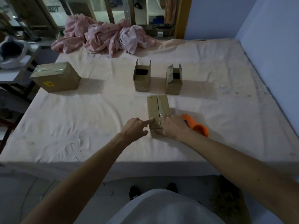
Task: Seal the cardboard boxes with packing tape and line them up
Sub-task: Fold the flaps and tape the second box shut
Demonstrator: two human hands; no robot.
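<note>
Cardboard in four lots on the sheeted bed (pixel 80 126). Taped shut already: big box (pixel 55 76), far left, well apart from the rest. In hand: near box (pixel 157 110), close to the front edge, flaps folded down, centre seam showing, shiny tape seemingly only over its near end. Left hand (pixel 135 128) pointing, index tip pressed to the near left corner, gripping nothing. Right hand (pixel 173 126) laid on the near right edge, fingers pressing down, not clenched round anything. Orange dispenser (pixel 195 125) lying released just right of that hand. Left to do, judging from this: tape the rest of the seam, then close and tape left open box (pixel 142 78) and right open box (pixel 174 80), flaps up, just behind; finally line up all four.
</note>
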